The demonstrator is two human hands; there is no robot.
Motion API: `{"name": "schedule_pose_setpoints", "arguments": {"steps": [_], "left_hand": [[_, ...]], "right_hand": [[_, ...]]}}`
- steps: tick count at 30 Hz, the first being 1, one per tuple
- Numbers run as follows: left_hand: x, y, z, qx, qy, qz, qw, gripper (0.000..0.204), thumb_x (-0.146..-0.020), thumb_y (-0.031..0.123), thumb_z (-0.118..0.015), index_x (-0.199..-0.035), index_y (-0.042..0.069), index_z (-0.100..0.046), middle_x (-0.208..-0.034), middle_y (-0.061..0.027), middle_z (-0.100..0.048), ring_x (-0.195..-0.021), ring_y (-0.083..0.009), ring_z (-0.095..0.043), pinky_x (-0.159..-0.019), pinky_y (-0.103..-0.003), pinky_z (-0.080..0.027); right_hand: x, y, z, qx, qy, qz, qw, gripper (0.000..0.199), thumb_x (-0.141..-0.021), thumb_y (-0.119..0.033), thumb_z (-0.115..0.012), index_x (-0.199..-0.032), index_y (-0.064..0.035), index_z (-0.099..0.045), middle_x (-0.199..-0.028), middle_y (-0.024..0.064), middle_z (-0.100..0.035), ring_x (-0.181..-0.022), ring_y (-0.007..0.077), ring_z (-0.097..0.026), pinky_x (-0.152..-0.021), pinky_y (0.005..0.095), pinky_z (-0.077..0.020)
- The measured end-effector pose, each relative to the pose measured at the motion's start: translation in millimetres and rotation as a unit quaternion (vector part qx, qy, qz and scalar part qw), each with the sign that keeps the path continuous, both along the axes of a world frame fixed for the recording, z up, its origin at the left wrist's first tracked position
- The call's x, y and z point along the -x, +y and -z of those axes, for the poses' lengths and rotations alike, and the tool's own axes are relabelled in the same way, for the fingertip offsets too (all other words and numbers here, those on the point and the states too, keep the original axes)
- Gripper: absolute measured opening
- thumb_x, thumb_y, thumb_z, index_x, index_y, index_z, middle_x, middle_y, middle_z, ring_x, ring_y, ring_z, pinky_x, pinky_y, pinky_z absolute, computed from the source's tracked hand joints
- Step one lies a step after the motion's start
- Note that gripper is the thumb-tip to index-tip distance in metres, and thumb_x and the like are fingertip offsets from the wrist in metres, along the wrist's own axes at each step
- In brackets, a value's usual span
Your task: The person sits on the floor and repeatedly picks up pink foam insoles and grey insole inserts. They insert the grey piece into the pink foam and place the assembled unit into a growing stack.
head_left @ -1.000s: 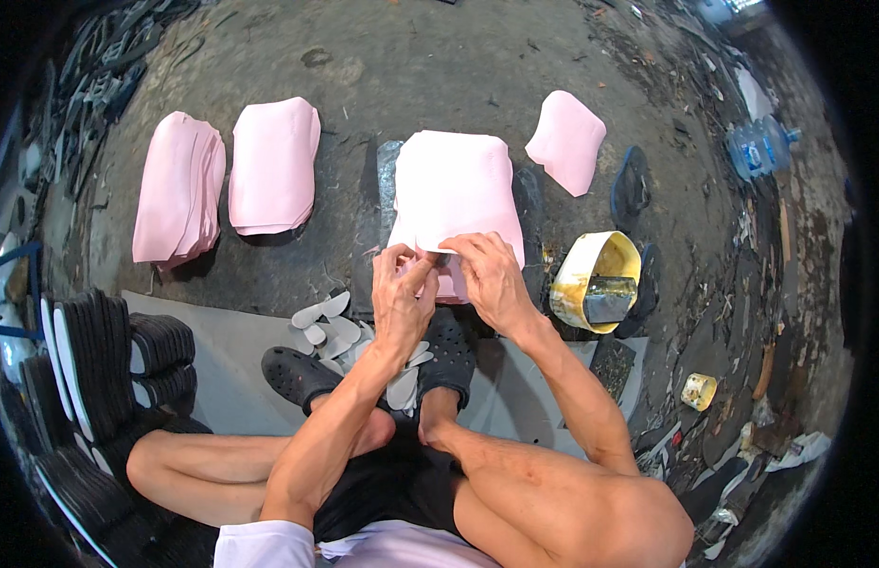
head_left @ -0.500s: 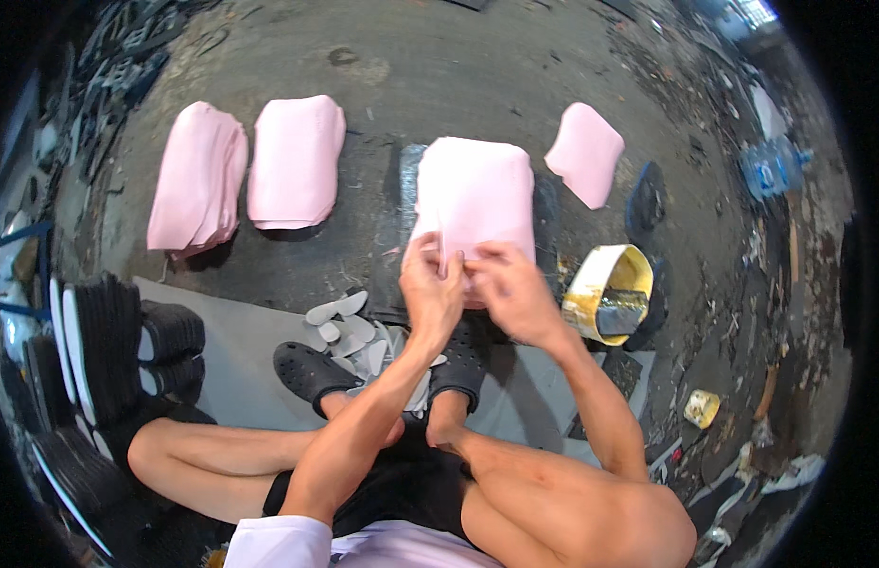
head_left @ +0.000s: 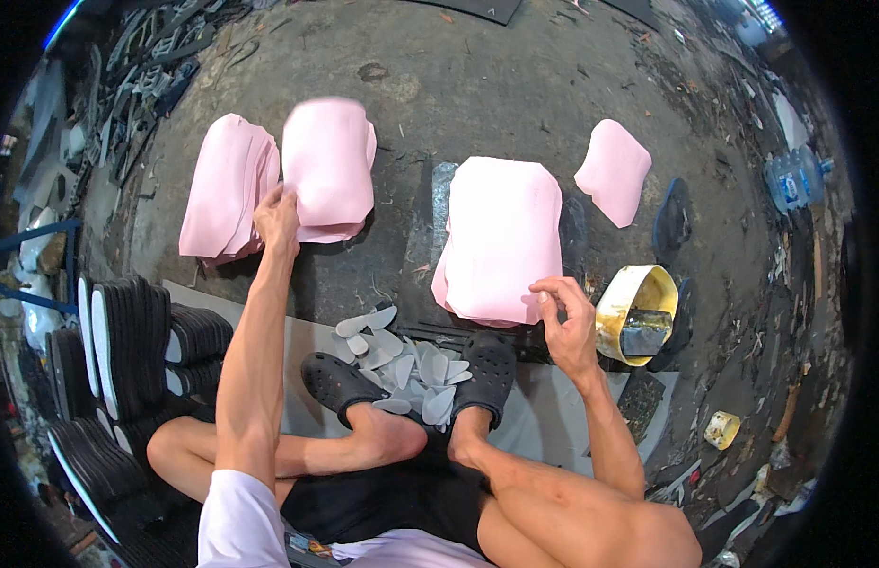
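Observation:
My left hand (head_left: 277,225) reaches far left, its fingers closed in a pinch on the left edge of the top pink sheet (head_left: 328,156) of a stack. That sheet's far edge is blurred. Against this stack's left side lies another pink stack (head_left: 228,185). In front of me sits a thicker stack of pink sheets (head_left: 504,237) with cut corners. Beside its near right corner is my right hand (head_left: 567,322), fingers bent and thumb apart, resting at the edge and holding nothing that shows. A single pink sheet (head_left: 615,172) lies farther right.
A yellow-stained white container (head_left: 610,317) with a dark block inside stands right of my right hand. Small grey cut pieces (head_left: 411,369) are heaped between my black clogs (head_left: 487,374). Black soles (head_left: 127,346) are stacked at the left. A water bottle (head_left: 794,180) lies far right.
My left hand has left the front stack and swung left to the second pink stack, pinching its top sheet. The right hand has drawn back to the front stack's near right corner.

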State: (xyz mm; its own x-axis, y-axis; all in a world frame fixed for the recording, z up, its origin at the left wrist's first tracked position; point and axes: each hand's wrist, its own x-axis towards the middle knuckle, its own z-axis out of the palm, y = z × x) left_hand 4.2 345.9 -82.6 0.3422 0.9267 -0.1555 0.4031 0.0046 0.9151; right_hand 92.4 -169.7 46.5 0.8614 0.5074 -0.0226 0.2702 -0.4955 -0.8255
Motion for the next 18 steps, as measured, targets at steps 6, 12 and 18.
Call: {"name": "schedule_pose_setpoints", "arguments": {"steps": [6,12,18], "left_hand": [[-9,-18,1,-0.108,0.244,0.019,0.964,0.065,-0.097,0.036,-0.088,-0.156,0.012,-0.073,-0.131,-0.0295,-0.078,-0.117,-0.0423,-0.078,-0.103,-0.050,-0.062],[32,-70,-19,-0.337,0.162,0.028,0.927,0.049,-0.094,0.027,-0.088,-0.138,0.008,-0.077,-0.129,-0.0244,-0.071,-0.119,-0.0440,-0.072,-0.097,-0.054,-0.059],[121,-201,-56,-0.205,0.251,0.392,0.861,0.042,-0.088,0.020,-0.092,-0.126,0.005,-0.082,-0.119,-0.0178,-0.075,-0.117,-0.0395,-0.068,-0.101,-0.051,-0.056]], "right_hand": [[-8,-1,-5,0.066,-0.058,-0.104,0.991,0.033,-0.104,-0.012,-0.078,-0.136,-0.0035,-0.075,-0.139,0.0196,-0.071,-0.129,0.0404,-0.070,-0.112,0.0497,-0.0561],[-31,4,6,0.219,-0.165,-0.293,0.916,0.093,-0.091,-0.036,-0.094,-0.173,-0.0191,-0.053,-0.180,0.0199,-0.044,-0.166,0.0418,-0.040,-0.135,0.0551,-0.0373],[-39,-1,4,0.246,-0.174,-0.324,0.897,0.098,-0.090,-0.040,-0.093,-0.176,-0.0235,-0.049,-0.182,0.0172,-0.041,-0.166,0.0405,-0.040,-0.136,0.0549,-0.0357]]}}
